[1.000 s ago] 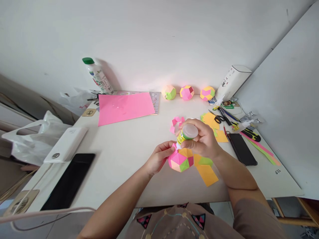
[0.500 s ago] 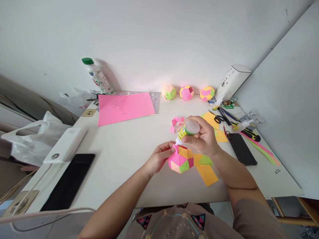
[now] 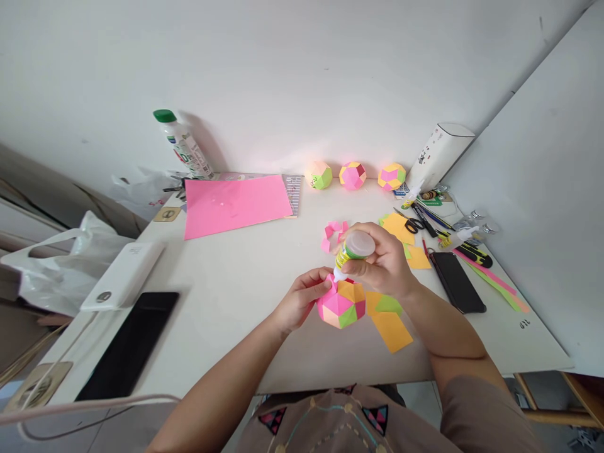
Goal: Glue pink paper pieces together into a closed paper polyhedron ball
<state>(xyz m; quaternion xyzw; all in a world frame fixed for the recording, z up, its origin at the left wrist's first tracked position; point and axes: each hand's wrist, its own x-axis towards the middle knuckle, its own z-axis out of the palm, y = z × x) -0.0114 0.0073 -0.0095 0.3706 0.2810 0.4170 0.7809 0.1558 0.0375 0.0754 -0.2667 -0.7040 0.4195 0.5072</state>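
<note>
My left hand [image 3: 304, 296] pinches the upper left edge of a paper ball [image 3: 340, 307] made of pink, orange, green and peach facets. Gripped in my right hand [image 3: 384, 261] is a glue bottle [image 3: 348, 253], tilted nozzle-down with its base toward me. Its white tip meets a pink flap at the top of the ball, close to my left fingertips. Small folded pink paper pieces [image 3: 326, 244] lie just beyond the bottle, partly hidden by my right hand. Orange paper sheets [image 3: 392, 332] rest on the table to the right of the ball.
Three finished-looking paper balls [image 3: 352, 176] line the wall. Scissors [image 3: 414, 225], pens and a black phone [image 3: 457, 282] lie at the right. Left are a pink sheet [image 3: 236, 206], a green-capped bottle [image 3: 184, 145], a white power bank [image 3: 123, 275] and a black tablet-like slab [image 3: 129, 345].
The glue bottle has shifted slightly, and its tip has moved a little right and down along the pink flap. My left hand and the ball stay almost in place.
</note>
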